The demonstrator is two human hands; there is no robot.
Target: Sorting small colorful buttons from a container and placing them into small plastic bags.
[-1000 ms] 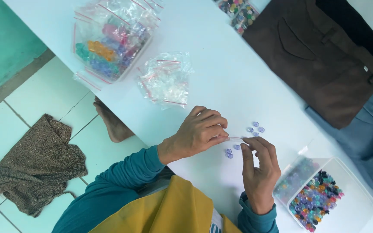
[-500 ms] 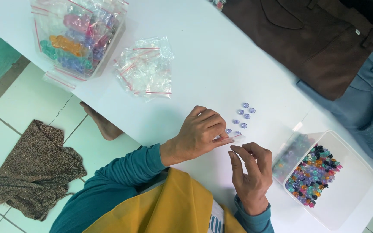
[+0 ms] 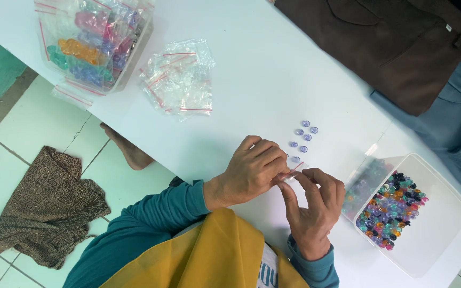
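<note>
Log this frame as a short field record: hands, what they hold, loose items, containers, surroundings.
left hand: pinching a small clear zip bag at its red-striped top
right hand: fingertips on the same bag
loose beads: small bluish group on the white table, just beyond the hands
bead tub: clear, open, mixed colours, right of the hands
empty bags: heap of clear zip bags
filled bags: in a clear container, far left
floor: brown cloth on tiles
</note>
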